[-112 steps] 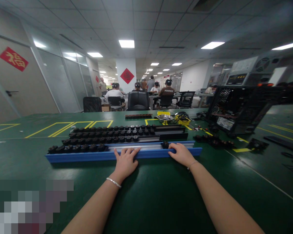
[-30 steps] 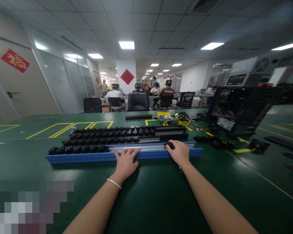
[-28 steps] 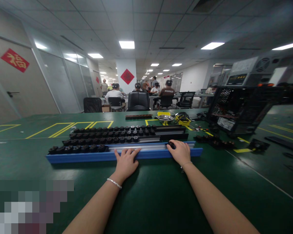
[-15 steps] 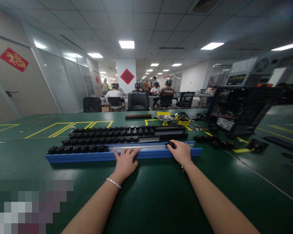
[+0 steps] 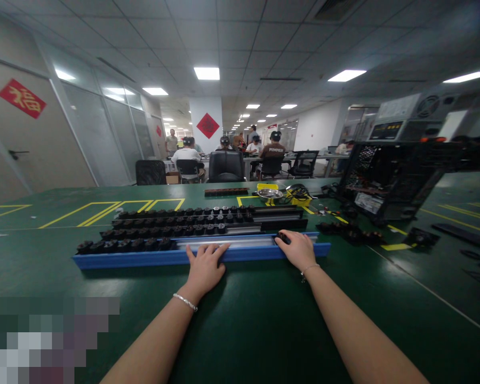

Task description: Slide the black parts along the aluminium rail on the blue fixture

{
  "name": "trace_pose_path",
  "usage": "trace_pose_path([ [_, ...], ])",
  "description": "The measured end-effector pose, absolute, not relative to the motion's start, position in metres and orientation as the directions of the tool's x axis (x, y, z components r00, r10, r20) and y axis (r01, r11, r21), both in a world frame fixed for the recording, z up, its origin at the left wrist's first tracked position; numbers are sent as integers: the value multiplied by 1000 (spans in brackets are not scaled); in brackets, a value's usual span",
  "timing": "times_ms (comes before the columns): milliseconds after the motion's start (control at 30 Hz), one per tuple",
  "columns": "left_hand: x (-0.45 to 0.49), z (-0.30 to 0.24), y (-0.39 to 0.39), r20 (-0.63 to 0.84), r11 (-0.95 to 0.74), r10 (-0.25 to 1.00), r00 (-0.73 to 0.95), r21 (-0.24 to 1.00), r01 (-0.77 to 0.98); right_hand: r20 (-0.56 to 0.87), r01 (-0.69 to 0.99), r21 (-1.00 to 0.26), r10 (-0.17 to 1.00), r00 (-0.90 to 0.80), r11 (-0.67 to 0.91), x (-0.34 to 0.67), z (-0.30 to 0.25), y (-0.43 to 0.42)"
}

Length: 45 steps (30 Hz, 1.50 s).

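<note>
A long blue rail (image 5: 144, 258) lies across the green table in front of me, with a silver channel and a row of black sockets (image 5: 124, 245) filling its left part. My left hand (image 5: 205, 268) rests flat on the rail's front edge near the middle, fingers stretched out. My right hand (image 5: 298, 249) lies over the rail further right, its fingertips closed on a single black socket (image 5: 281, 238) sitting in the channel. Two black rails (image 5: 208, 218) loaded with sockets lie just behind the blue one.
A black open computer case (image 5: 388, 178) stands at the right rear, with loose black sockets (image 5: 350, 230) beside it. A metal bowl (image 5: 270, 193) and yellow pieces sit behind the rails. Several seated people and office chairs (image 5: 225, 166) are beyond the table's far edge.
My right hand has shifted slightly along the rail and now covers the lone black socket with its fingertips. My left hand has stayed put on the rail.
</note>
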State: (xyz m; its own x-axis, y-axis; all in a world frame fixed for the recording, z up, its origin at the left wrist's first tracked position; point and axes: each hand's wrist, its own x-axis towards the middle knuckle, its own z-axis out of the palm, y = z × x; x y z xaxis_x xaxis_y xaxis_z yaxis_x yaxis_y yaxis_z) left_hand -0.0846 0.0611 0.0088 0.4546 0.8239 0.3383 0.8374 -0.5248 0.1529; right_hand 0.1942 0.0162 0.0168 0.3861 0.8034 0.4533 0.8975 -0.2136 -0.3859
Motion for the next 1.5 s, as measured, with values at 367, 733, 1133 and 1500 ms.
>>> trace_pose_path([
  [367, -85, 10, 60, 336, -526, 824, 456, 157, 836, 436, 905, -365, 819, 374, -218, 198, 21, 14],
  [733, -84, 9, 60, 325, -507, 833, 447, 130, 852, 449, 912, -341, 813, 371, -228, 200, 20, 14],
  [1133, -84, 12, 59, 315, -507, 837, 448, 140, 850, 431, 910, -344, 821, 373, -233, 202, 20, 13],
  [1500, -84, 13, 58, 303, -502, 840, 450, 118, 857, 414, 907, -342, 827, 381, -246, 201, 25, 11],
])
